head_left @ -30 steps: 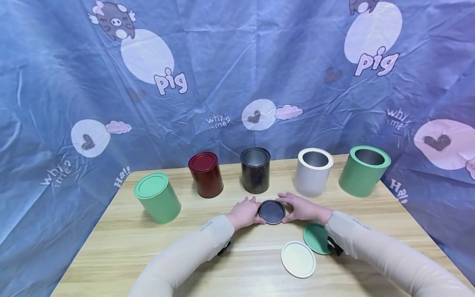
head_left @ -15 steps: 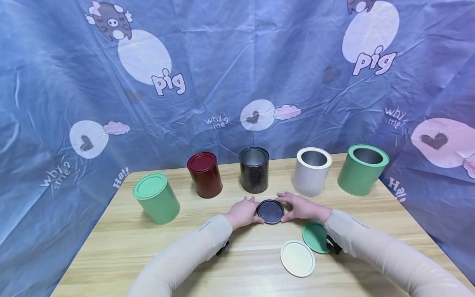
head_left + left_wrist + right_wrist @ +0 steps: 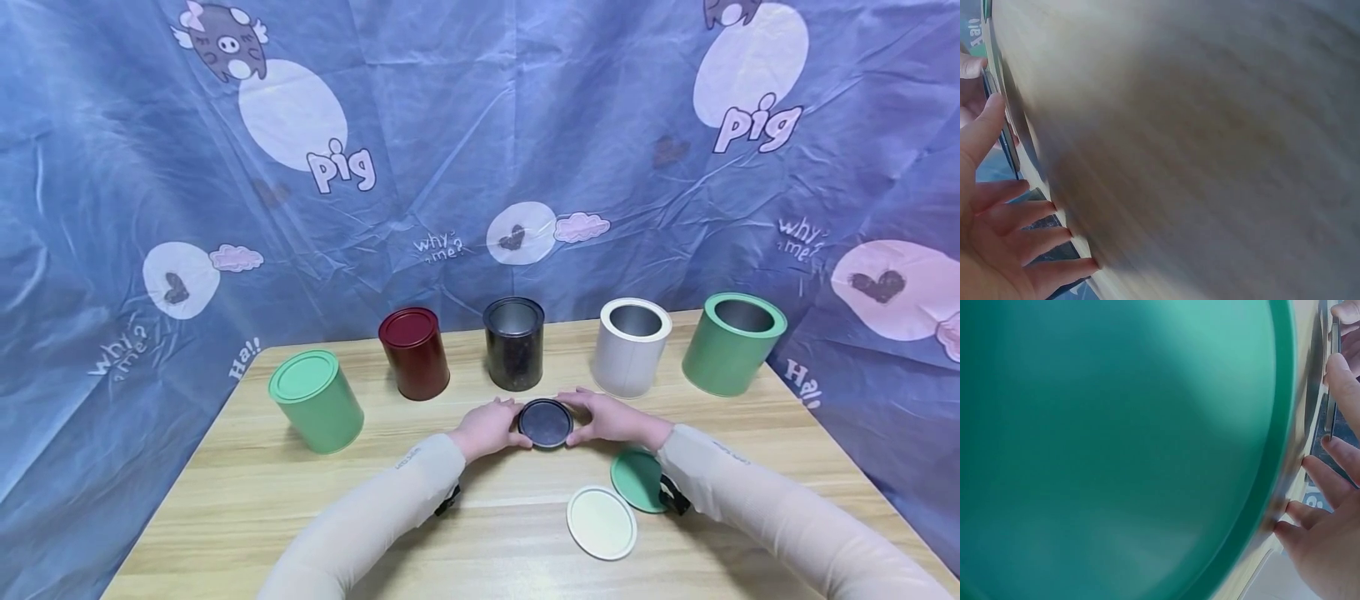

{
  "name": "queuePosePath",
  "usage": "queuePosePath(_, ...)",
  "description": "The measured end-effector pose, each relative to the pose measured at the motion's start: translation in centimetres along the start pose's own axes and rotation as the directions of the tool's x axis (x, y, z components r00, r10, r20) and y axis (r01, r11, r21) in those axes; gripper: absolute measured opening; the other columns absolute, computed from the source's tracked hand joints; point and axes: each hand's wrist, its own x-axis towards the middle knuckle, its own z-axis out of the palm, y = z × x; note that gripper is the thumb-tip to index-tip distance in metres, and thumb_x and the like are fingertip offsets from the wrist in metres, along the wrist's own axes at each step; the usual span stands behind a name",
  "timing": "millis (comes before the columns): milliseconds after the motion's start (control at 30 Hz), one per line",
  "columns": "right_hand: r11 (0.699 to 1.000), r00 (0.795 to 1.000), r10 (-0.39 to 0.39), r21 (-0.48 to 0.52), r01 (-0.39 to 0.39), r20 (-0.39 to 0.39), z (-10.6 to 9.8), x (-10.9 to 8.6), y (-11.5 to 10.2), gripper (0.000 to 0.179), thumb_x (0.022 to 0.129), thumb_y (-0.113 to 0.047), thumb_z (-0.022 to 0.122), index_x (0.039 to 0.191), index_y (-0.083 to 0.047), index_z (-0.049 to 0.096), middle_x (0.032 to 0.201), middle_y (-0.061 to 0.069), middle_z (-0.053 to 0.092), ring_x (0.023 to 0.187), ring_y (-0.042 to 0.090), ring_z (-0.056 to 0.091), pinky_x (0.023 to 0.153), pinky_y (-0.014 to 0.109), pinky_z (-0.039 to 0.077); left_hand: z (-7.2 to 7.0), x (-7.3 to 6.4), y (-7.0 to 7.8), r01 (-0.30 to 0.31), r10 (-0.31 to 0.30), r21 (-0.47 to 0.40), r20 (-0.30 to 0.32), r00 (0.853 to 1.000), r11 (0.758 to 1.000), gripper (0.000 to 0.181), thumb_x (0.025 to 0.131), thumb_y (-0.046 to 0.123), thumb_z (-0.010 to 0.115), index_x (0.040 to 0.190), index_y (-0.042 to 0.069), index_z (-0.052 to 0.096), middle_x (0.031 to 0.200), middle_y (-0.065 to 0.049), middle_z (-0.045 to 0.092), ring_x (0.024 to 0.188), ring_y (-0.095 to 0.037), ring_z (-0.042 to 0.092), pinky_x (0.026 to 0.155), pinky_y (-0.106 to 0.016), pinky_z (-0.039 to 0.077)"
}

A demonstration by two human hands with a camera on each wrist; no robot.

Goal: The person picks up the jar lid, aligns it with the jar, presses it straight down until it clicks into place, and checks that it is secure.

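Note:
A round black lid point(image 3: 546, 423) is held level between my two hands, in front of the open black can point(image 3: 513, 346). My left hand point(image 3: 487, 429) pinches its left edge with thumb and index finger. Opposite, my right hand point(image 3: 606, 418) grips the right edge the same way. Both wrist views show the lid edge-on, and in the left wrist view the lid point(image 3: 1009, 147) sits just above the tabletop with a shadow beneath. The other fingers of each hand reach down to the wood. A green lid point(image 3: 637, 481) lies below my right wrist, filling much of the right wrist view.
A cream lid point(image 3: 602, 523) lies near the green one. Along the back stand an open white can point(image 3: 632, 348) and an open green can point(image 3: 731, 346). Lidded red point(image 3: 417, 354) and green point(image 3: 318, 402) cans stand at the left. A blue printed cloth point(image 3: 442, 167) hangs behind the table.
The black lid and both hands have shifted slightly away from me and up, toward the black can. The cans and the other lids stay in place.

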Motion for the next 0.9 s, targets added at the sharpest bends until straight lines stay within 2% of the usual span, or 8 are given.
queuePosePath(133,1.0,1.0,-0.013,0.003,0.014,-0.017,0.1,-0.1,0.0,0.072,0.075,-0.027,0.082,0.135,0.001,0.053,0.137,0.026,0.052,0.131,0.058,0.034,0.109,0.067,0.026,0.0,-0.3,0.0,-0.011,0.011,-0.015,-0.022,1.0,1.0,0.064,0.083,0.048,0.071,0.135,0.013,0.057,0.137,-0.008,0.058,0.13,-0.031,0.052,0.102,-0.042,0.048)
queuePosePath(333,0.998,0.999,-0.04,0.044,0.041,-0.036,0.1,-0.2,0.0,0.074,0.074,-0.022,0.083,0.135,0.005,0.051,0.137,0.029,0.051,0.13,0.048,0.043,0.109,0.059,0.033,0.0,-0.6,-0.1,-0.019,0.019,-0.018,-0.046,0.999,1.0,0.065,0.084,0.049,0.069,0.137,0.014,0.055,0.14,-0.009,0.056,0.132,-0.027,0.05,0.104,-0.041,0.046)
queuePosePath(533,0.997,0.996,-0.076,0.021,0.077,-0.05,-0.1,-0.3,-0.1,0.073,0.076,-0.021,0.081,0.136,0.007,0.049,0.135,0.025,0.055,0.127,0.042,0.049,0.107,0.055,0.038,-0.3,-0.8,0.0,-0.039,0.037,-0.025,-0.074,0.997,0.999,0.066,0.084,0.049,0.07,0.138,0.013,0.055,0.141,-0.009,0.054,0.134,-0.024,0.048,0.105,-0.039,0.046)
queuePosePath(900,0.994,0.991,-0.105,0.014,0.107,-0.088,-0.7,-0.8,-0.7,0.071,0.078,-0.023,0.079,0.135,0.006,0.05,0.134,0.025,0.055,0.126,0.045,0.049,0.105,0.059,0.038,-1.0,-1.4,-0.1,-0.056,0.045,-0.074,-0.137,0.99,0.996,0.066,0.082,0.048,0.072,0.137,0.015,0.055,0.14,-0.007,0.056,0.127,-0.021,0.055,0.098,-0.037,0.051)
